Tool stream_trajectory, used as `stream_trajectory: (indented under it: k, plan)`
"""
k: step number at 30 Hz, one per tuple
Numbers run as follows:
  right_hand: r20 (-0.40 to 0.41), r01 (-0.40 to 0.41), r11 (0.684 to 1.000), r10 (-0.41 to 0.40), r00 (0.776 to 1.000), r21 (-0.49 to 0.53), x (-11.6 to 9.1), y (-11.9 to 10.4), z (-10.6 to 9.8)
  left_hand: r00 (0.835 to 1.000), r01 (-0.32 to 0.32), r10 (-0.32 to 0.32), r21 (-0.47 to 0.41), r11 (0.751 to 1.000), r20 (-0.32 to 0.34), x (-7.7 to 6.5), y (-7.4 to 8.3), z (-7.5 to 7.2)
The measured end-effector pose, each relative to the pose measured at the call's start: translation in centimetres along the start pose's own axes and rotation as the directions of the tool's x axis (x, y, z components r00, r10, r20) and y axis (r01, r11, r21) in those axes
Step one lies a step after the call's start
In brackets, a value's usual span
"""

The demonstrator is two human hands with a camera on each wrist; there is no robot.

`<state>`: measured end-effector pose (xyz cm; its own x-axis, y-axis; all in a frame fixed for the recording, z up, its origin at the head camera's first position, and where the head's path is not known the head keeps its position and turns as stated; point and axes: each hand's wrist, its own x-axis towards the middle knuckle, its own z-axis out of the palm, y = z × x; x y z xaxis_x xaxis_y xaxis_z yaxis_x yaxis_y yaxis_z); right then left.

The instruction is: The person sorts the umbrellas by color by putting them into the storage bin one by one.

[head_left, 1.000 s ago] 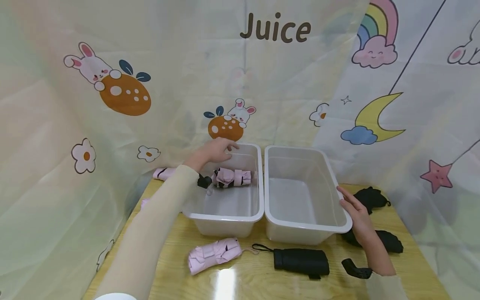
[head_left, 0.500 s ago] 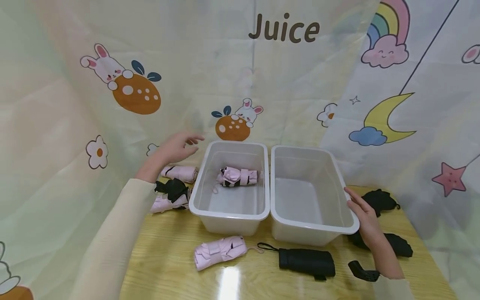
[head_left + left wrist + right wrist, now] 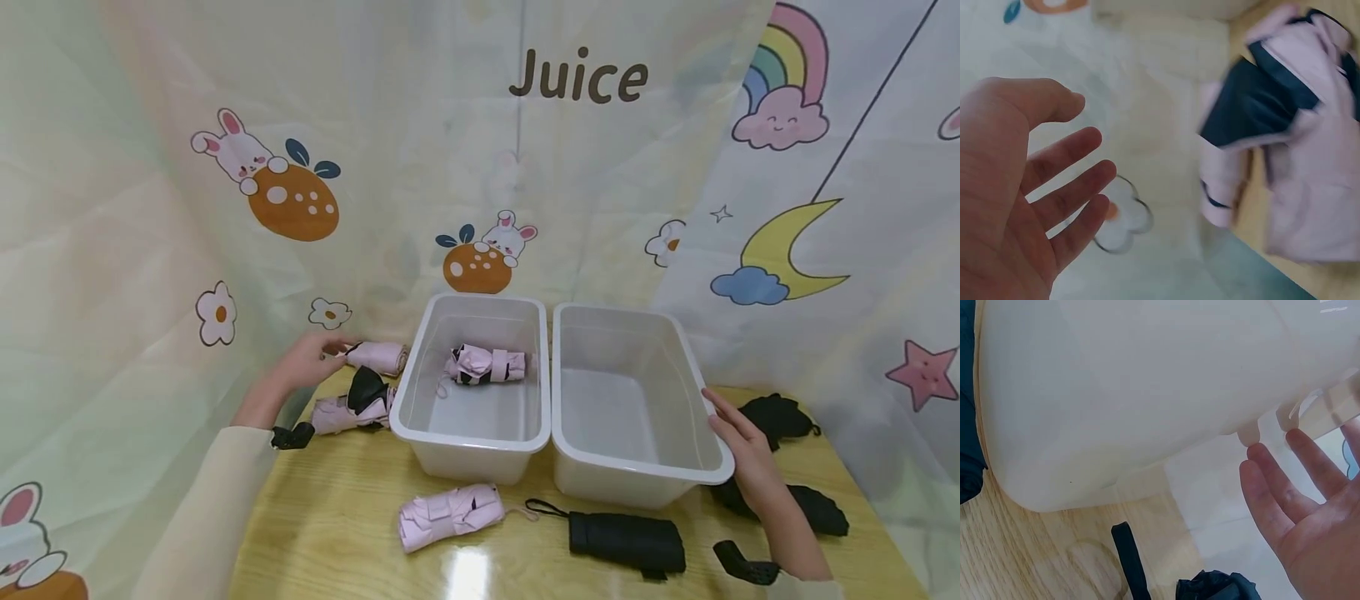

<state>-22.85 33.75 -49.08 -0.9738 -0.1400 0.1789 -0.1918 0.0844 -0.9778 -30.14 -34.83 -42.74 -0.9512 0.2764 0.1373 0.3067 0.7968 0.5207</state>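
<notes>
My left hand (image 3: pixel 307 362) reaches over the back left of the table, fingertips right at the end of a pink folded umbrella (image 3: pixel 381 357). The left wrist view shows the hand (image 3: pixel 1054 169) holding nothing, its fingers apart. In front of that umbrella lies another pink folded umbrella (image 3: pixel 337 414) with black trim, large in the left wrist view. My right hand (image 3: pixel 753 458) rests on the outer rim of the right white bin (image 3: pixel 637 479), its fingers extended along the wall. One pink folded umbrella (image 3: pixel 487 365) lies inside the left white bin (image 3: pixel 472 454).
At the front lie a pink folded umbrella (image 3: pixel 450 515) and a black folded umbrella (image 3: pixel 626 540). Two more black umbrellas, one at the back (image 3: pixel 780 417) and one nearer (image 3: pixel 821 510), sit right of the bins. A printed cloth (image 3: pixel 600 183) hangs behind the table.
My left hand has moved from above the left bin leftward and down to the back-left pink umbrella. My right hand stays on the right bin's rim. The head view has turned slightly left.
</notes>
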Motion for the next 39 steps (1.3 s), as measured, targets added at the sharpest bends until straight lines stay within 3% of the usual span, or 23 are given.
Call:
stream_trajectory:
  k: [8, 15, 21, 27, 31, 39]
  plan:
    - [0.009, 0.023, 0.999, -0.023, 1.0, 0.037, -0.1, 0.3, 0.1, 0.999, 0.042, -0.042, -0.017, 0.999, -0.013, -2.4, -3.8, 2.9]
    - [-0.002, 0.005, 1.0, -0.005, 1.0, -0.014, 0.1, 0.3, 0.3, 0.998, 0.057, -0.059, -0.04, 0.998, -0.035, -3.9, -5.1, 5.1]
    - [-0.011, 0.012, 1.0, -0.012, 1.0, -0.002, -0.1, 0.2, 0.2, 0.997, 0.07, -0.071, -0.024, 0.997, -0.033, -4.0, -5.7, 6.6]
    - [-0.008, 0.017, 1.0, -0.017, 1.0, 0.023, -0.3, 0.3, 0.3, 0.999, 0.027, -0.031, 0.131, 0.991, 0.032, -4.1, -5.5, 7.6]
    - [0.005, 0.028, 0.999, -0.028, 1.0, 0.026, -0.5, 0.4, 0.3, 0.996, 0.044, -0.062, 0.277, 0.96, 0.058, -4.5, -4.4, 7.9]
    - [-0.006, 0.019, 1.0, -0.019, 1.0, 0.024, -0.3, 0.3, 0.2, 0.993, 0.057, -0.093, 0.4, 0.915, 0.07, -3.8, -2.2, 9.7]
